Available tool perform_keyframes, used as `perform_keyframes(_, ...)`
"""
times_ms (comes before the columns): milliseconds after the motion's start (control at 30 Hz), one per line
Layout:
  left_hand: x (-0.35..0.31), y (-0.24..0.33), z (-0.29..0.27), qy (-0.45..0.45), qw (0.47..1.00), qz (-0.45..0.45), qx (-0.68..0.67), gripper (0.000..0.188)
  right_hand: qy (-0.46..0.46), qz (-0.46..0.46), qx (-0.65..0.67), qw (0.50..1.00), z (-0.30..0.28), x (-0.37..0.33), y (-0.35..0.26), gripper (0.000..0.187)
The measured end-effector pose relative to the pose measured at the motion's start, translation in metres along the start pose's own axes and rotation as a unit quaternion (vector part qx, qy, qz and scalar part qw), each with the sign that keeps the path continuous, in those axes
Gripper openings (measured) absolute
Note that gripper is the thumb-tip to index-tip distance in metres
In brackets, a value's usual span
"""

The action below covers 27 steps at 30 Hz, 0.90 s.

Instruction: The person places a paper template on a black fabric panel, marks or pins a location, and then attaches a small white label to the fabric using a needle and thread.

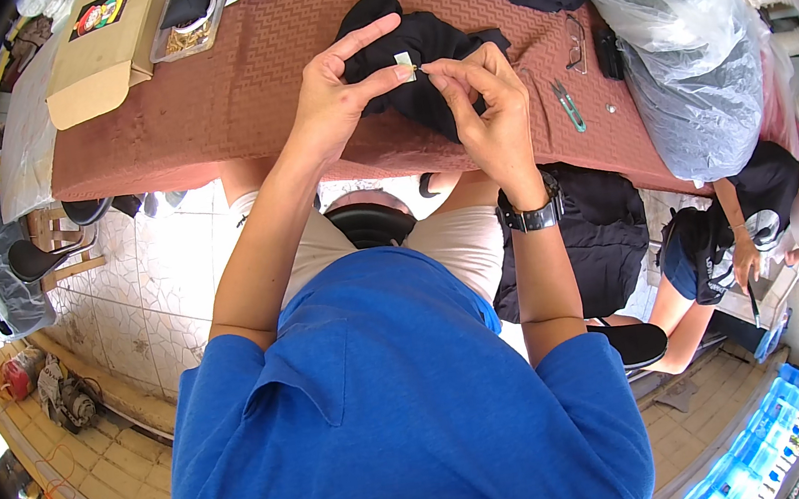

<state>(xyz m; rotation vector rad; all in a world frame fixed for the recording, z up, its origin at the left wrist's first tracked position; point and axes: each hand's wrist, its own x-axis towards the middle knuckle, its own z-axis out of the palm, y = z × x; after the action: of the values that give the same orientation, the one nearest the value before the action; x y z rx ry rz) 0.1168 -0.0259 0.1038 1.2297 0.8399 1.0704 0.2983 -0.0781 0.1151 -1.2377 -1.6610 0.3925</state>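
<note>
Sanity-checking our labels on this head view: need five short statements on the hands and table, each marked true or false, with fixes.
1. The left hand and right hand are close together over the black fabric. True.
2. The watch is on the left wrist. False: it is on the right wrist.
3. The green-handled snips are in the right hand. False: they lie on the brown tablecloth, to the right of that hand.
4. A small pale tag shows at the left thumb's tip. True.
5. The cardboard box is at the table's right end. False: it is at the left end.
</note>
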Motion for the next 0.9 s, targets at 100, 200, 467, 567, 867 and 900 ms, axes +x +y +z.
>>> perform_keyframes(100, -0.001, 0.001, 0.0, -0.007, 1.0, -0.01, 0.006, 0.054, 0.002, 0.003, 0.004, 1.0, 0.0, 0.0, 0.002, 0.018)
perform_keyframes(200, 0.0, 0.001, 0.001, -0.011, 1.0, 0.001, 0.01, 0.055, 0.0, 0.007, 0.023, 1.0, 0.001, 0.0, 0.006, 0.016)
perform_keyframes(467, 0.004, -0.01, -0.005, -0.049, 0.999, -0.022, -0.008, 0.055, 0.001, 0.052, 0.134, 0.99, 0.009, -0.005, 0.03, 0.012)
perform_keyframes(567, 0.005, -0.009, -0.003, -0.048, 0.999, -0.011, 0.008, 0.055, 0.014, 0.075, 0.163, 0.984, 0.013, -0.008, 0.031, 0.012)
perform_keyframes(867, 0.001, -0.019, 0.009, 0.029, 0.988, 0.061, 0.137, 0.051, 0.019, -0.016, -0.029, 0.999, 0.024, -0.007, 0.004, 0.014)
perform_keyframes(900, 0.0, -0.017, 0.011, 0.027, 0.987, 0.051, 0.149, 0.051, 0.014, -0.027, -0.049, 0.998, 0.023, -0.006, 0.005, 0.012)
